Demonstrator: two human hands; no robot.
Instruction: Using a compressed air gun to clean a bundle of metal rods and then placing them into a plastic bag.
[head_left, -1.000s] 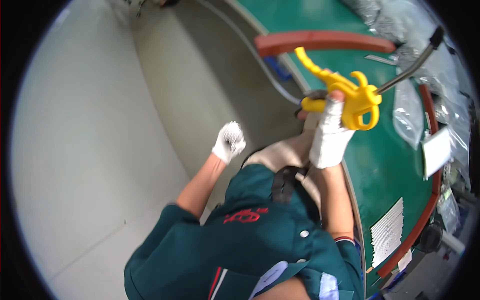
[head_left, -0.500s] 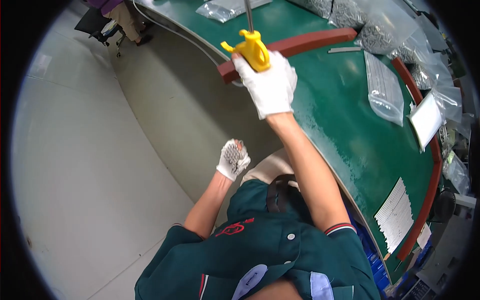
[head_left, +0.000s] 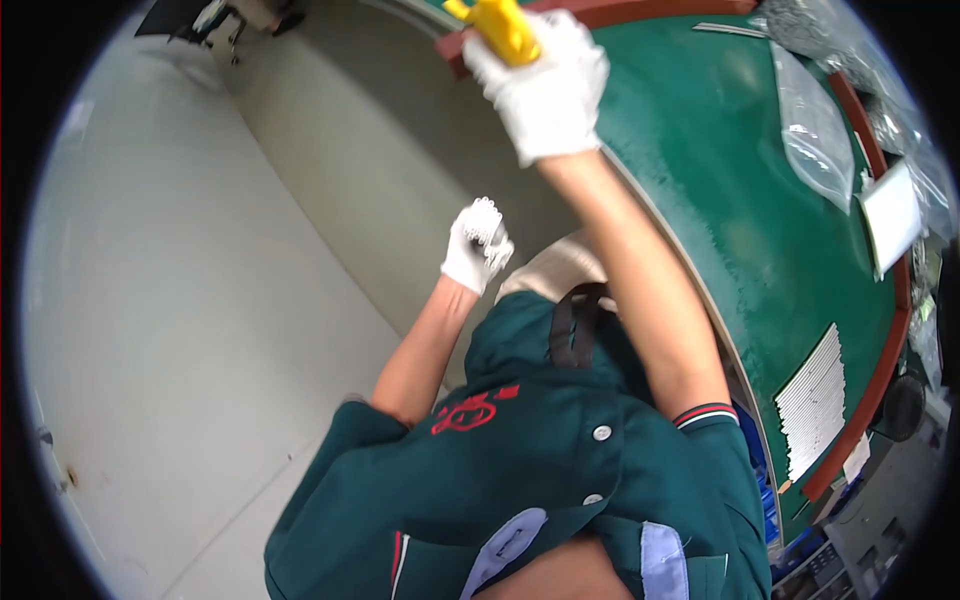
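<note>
The right hand (head_left: 545,85), in a white knit glove, is reaching up and forward to the top edge of the view, its fingers (head_left: 575,45) wrapping tight around a yellow plastic tool handle (head_left: 497,20). Only a short, smooth, blocky length of the handle is showing; its long axis is running from the glove up and to the left, out of the frame, so the working end cannot be seen. The handle is sitting over the near end of the red-brown raised rim (head_left: 640,12) of the desk (head_left: 740,200), whose top is a curved green mat, slightly glossy and lightly scuffed.

The left hand (head_left: 476,246) is hanging lower, off the desk and over the pale floor (head_left: 200,330) — its fingers are curled into a loose fist with the dotted grip side of the glove facing up. Whether it is holding anything cannot be told.

On the desk are lying a clear plastic bag (head_left: 812,130), a white card (head_left: 890,215) and a fanned stack of white strips (head_left: 815,400).
</note>
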